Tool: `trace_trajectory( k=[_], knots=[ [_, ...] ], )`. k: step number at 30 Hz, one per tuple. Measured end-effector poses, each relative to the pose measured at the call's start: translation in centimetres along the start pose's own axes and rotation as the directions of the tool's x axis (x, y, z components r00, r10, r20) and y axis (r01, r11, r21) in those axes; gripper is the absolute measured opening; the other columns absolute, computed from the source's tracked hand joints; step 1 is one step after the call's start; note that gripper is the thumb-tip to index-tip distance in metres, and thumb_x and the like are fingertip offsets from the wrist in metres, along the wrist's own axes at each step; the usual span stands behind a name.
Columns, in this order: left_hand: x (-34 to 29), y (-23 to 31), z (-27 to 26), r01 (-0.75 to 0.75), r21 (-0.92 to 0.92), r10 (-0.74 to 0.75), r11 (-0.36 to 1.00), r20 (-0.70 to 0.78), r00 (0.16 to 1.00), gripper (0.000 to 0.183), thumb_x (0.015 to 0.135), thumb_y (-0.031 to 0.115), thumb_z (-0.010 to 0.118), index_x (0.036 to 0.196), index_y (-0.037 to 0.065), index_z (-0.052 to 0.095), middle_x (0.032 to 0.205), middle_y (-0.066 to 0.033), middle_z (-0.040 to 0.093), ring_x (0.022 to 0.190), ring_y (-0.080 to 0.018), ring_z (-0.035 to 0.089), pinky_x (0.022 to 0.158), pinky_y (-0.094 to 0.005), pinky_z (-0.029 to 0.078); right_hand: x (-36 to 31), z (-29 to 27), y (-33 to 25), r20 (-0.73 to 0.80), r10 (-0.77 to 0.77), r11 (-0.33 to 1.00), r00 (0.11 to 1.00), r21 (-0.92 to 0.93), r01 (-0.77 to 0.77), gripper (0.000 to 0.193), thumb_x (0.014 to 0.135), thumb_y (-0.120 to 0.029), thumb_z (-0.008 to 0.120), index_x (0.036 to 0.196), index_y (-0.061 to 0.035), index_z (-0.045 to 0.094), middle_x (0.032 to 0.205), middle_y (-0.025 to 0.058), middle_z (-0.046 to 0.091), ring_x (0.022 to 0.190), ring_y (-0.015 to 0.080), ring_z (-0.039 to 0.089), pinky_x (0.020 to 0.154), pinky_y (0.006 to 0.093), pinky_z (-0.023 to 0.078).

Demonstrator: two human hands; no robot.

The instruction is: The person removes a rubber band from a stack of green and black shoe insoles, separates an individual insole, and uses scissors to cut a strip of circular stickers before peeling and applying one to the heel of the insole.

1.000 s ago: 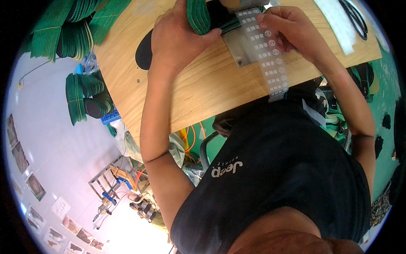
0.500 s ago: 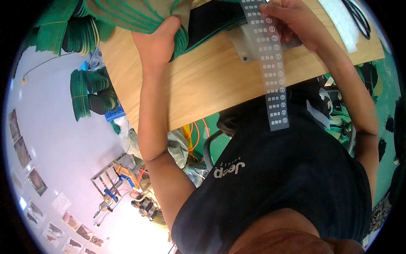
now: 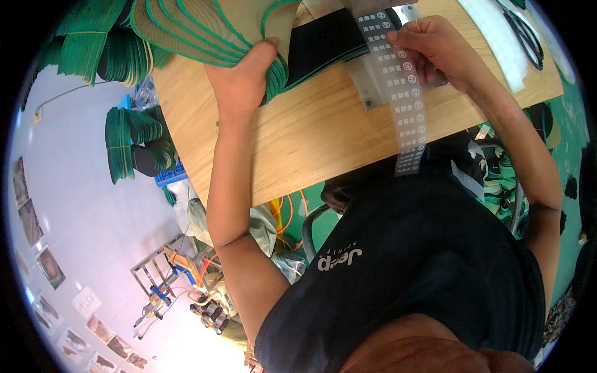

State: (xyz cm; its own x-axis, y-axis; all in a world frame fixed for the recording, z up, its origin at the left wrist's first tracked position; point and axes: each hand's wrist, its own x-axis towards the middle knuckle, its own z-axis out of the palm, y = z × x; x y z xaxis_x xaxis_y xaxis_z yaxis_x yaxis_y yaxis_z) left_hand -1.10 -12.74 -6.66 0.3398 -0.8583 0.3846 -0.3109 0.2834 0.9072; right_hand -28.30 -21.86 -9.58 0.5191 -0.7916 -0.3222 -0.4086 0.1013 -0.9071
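My left hand [image 3: 244, 81] is closed around a fanned stack of insoles [image 3: 214, 37] with beige faces and green edges, its thumb on top. The stack's black side [image 3: 317, 42] reaches right, over a grey metal plate [image 3: 365, 92] on the wooden table. My right hand [image 3: 438, 53] pinches the edge of a translucent strip [image 3: 407, 102] printed with repeated white labels. The strip's upper end lies at the tip of the black insole, below a grey metal part [image 3: 379, 5] at the top edge. Its lower end hangs past the table's front edge.
The wooden table [image 3: 298, 140] spans the work area. More bundled insoles [image 3: 127, 56] are stacked at the far left, with others [image 3: 134, 143] lower beside a blue crate [image 3: 171, 174]. On the right lie a white strip of material [image 3: 497, 50] and a black cable [image 3: 522, 28].
The view has shifted slightly. The strip's hanging end has risen and curls away, and its upper part lies nearer the black insole tip. Both hands keep their holds.
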Motion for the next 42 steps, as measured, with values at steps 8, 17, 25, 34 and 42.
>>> trace_trajectory(
  k=[8,17,25,34,42],
  knots=[
    [-0.1,-0.3,-0.4,-0.049,0.103,0.046,0.993,0.029,0.999,0.028,0.067,-0.004,0.069,0.095,-0.002,0.063,0.094,-0.0068,0.065,0.087,-0.0210,0.061,0.082,-0.0325,0.048,0.2,-0.8,0.5,0.076,0.005,0.999,0.997,-0.040,-0.002,0.028,0.097,-0.031,0.060,0.079,-0.0107,0.063,0.058,-0.0022,0.060,0.044,0.0018,0.052,0.039,0.0164,0.035],
    [-0.5,-1.2,0.0,-0.112,0.113,0.116,0.987,-0.028,0.993,0.033,0.068,-0.002,0.073,0.100,-0.004,0.065,0.098,-0.0085,0.067,0.094,-0.0212,0.062,0.088,-0.0329,0.047,-0.2,-0.4,-1.9,-0.016,0.198,0.979,0.980,0.042,-0.197,0.024,0.093,-0.015,0.063,0.073,-0.0027,0.066,0.059,0.0044,0.062,0.046,0.0111,0.057,0.042,0.0242,0.045],
    [-0.9,-0.6,0.2,0.101,0.379,-0.188,0.920,0.201,0.961,0.024,0.074,0.008,0.075,0.095,-0.002,0.068,0.091,-0.0063,0.069,0.085,-0.0170,0.063,0.080,-0.0310,0.050,-0.3,-0.2,-2.6,-0.025,0.219,0.976,0.976,0.013,-0.218,0.019,0.093,-0.014,0.063,0.082,0.0005,0.069,0.061,0.0031,0.062,0.049,0.0107,0.058,0.044,0.0241,0.048],
    [-0.2,2.2,4.3,-0.177,0.730,-0.141,0.660,0.351,0.926,0.074,0.061,0.024,0.082,0.126,0.003,0.055,0.101,-0.0203,0.068,0.094,-0.0354,0.067,0.080,-0.0412,0.054,-1.1,-0.3,-1.5,0.001,0.140,0.988,0.990,0.072,-0.140,0.025,0.096,-0.021,0.059,0.082,-0.0012,0.066,0.064,0.0024,0.062,0.051,0.0108,0.059,0.047,0.0248,0.049],
    [-0.9,0.1,1.4,-0.055,0.549,-0.073,0.834,0.209,0.975,0.024,0.073,0.012,0.076,0.090,-0.003,0.067,0.084,-0.0073,0.069,0.079,-0.0162,0.063,0.074,-0.0308,0.051,-2.6,-2.0,1.8,-0.164,-0.067,0.931,0.984,0.346,0.121,0.020,0.100,-0.025,0.055,0.096,-0.0088,0.066,0.078,-0.0057,0.061,0.064,-0.0002,0.051,0.053,0.0159,0.037]
  ],
)
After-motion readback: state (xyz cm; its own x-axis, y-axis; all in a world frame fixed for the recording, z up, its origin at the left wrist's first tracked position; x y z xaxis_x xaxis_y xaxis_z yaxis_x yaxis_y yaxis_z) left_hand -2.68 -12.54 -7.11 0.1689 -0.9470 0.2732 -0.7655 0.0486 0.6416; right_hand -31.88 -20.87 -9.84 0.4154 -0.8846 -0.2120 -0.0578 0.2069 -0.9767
